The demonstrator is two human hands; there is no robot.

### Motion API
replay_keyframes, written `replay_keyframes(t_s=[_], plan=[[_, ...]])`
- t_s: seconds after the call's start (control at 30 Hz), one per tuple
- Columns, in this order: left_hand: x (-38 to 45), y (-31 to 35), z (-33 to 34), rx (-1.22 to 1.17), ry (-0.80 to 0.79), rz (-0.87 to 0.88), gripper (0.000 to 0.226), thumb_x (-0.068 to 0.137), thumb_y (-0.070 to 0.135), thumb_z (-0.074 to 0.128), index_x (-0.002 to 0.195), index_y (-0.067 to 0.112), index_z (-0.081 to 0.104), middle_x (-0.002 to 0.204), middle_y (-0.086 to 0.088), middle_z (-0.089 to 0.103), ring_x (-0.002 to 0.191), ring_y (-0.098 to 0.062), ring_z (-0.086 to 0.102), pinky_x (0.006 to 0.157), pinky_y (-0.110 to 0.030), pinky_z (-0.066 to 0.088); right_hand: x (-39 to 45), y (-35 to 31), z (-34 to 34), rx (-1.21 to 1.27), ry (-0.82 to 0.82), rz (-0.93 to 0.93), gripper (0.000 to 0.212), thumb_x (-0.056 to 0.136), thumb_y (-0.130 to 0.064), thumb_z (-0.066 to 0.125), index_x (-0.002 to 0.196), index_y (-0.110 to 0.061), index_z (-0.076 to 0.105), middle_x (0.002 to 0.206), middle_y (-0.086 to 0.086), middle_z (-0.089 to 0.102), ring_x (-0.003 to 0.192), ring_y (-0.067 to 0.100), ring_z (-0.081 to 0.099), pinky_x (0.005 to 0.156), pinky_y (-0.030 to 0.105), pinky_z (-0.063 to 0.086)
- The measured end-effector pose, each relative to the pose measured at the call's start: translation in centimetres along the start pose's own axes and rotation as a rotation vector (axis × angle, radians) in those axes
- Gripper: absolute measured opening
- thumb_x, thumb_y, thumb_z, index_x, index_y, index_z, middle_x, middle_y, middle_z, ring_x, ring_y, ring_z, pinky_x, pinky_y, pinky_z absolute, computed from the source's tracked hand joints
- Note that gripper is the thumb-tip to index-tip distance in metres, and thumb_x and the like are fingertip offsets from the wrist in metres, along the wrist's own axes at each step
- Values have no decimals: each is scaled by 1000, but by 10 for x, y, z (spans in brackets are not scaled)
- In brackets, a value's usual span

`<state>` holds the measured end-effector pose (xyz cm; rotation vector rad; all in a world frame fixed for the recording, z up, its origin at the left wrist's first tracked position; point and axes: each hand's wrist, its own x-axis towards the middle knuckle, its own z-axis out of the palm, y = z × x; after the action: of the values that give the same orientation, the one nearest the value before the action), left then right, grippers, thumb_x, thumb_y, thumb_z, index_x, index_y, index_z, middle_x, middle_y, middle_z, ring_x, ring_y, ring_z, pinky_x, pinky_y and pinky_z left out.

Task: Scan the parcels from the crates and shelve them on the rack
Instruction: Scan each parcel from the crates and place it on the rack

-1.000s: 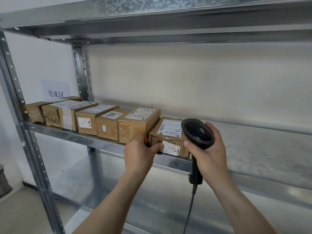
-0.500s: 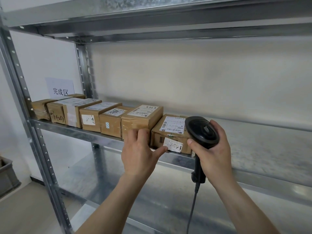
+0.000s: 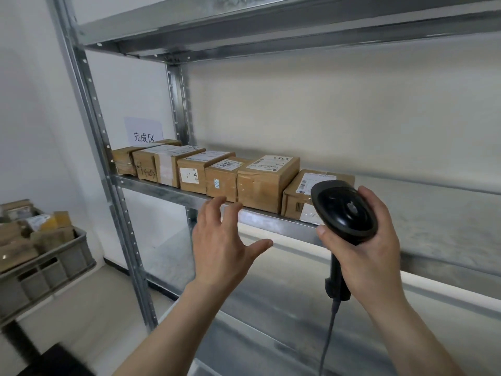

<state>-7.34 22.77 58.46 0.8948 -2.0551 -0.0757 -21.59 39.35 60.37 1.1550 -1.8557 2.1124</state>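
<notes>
Rack (image 3: pixel 173 198): parcels (image 3: pixel 267 183) rowed on shelf just beyond left grip (image 3: pixel 222 248), empty, fingers spread wide. Crate (image 3: pixel 48 264) well left, more parcels inside. Right grip (image 3: pixel 366 240) wrapped round scanner (image 3: pixel 344 210): trailing cable risks snagging shelf edge, dragging end parcel (image 3: pixel 301 196) off.

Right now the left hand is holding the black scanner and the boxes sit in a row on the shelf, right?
Not quite: the head view shows the right hand holding the black scanner. The left hand is empty, fingers spread. The boxes do sit in a row on the shelf.
</notes>
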Motion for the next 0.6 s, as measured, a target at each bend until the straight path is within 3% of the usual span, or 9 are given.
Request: replay_keyframes(t_s=[0.07,0.13,0.2,0.27,0.6], plan=[[-6,-20,-17,33,-3,-14,86,65,68,82,133,20,57,146,-11,46,137,-35,42,102,-53,49,-12,-5,15,32,-49,12,80,73,-12,91,137,-37,50,115,-35,62,116,4,63,103,44,53],[-11,-41,-33,62,-3,-33,88,65,68,82,134,19,57,147,-12,46,137,-36,41,103,-55,48,-23,-14,34,59,-84,12,83,64,-34,92,136,-45,51,122,-26,62,117,22,65,97,60,54],[-16,-62,-49,71,-18,-60,89,66,68,80,136,19,56,149,-11,43,139,-34,38,107,-53,45,-33,-22,55,63,-122,7,83,59,-47,85,134,-51,51,125,-24,61,117,28,64,95,64,54],[-22,-86,-66,83,-24,-82,90,67,69,80,138,19,55,151,-10,42,141,-33,37,108,-54,43,-45,-28,77,64,-162,22,88,60,-46,86,139,-47,49,127,-25,59,120,27,63,96,64,53],[-63,-261,-173,229,-53,-189,92,65,71,78,138,21,52,152,-12,39,144,-36,32,112,-57,40,-135,-66,230,94,-300,97,87,74,-15,91,144,-40,46,122,-29,60,119,31,63,98,65,51]])
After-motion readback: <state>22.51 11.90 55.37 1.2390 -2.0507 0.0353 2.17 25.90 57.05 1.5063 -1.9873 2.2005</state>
